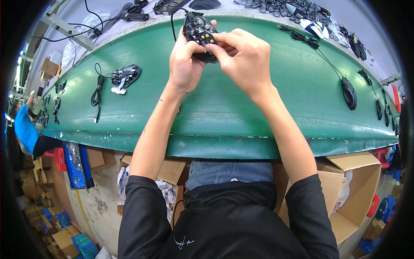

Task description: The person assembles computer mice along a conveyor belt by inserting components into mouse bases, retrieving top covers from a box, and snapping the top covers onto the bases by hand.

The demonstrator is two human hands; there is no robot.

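Note:
My left hand (186, 64) is wrapped round an uncovered computer mouse (199, 32), raised over the green belt (228, 108). Its circuit board faces up, showing small yellow and white parts, and a black cable loops off its top. My right hand (243, 58) is closed, thumb and forefinger pinched together at the mouse's right side; whatever lies between those fingertips is too small to make out. Left of my hands another uncovered mouse (125, 77) rests on the belt, a white strip across it, beside its bundled cable (98, 88).
Finished black mice (349, 93) with cables lie along the belt's right side. A bench beyond holds a pile of dark small parts (274, 7) and a black screwdriver-like tool (136, 17). Open cardboard boxes (353, 190) stand below the near edge. A person in blue (26, 129) is far left.

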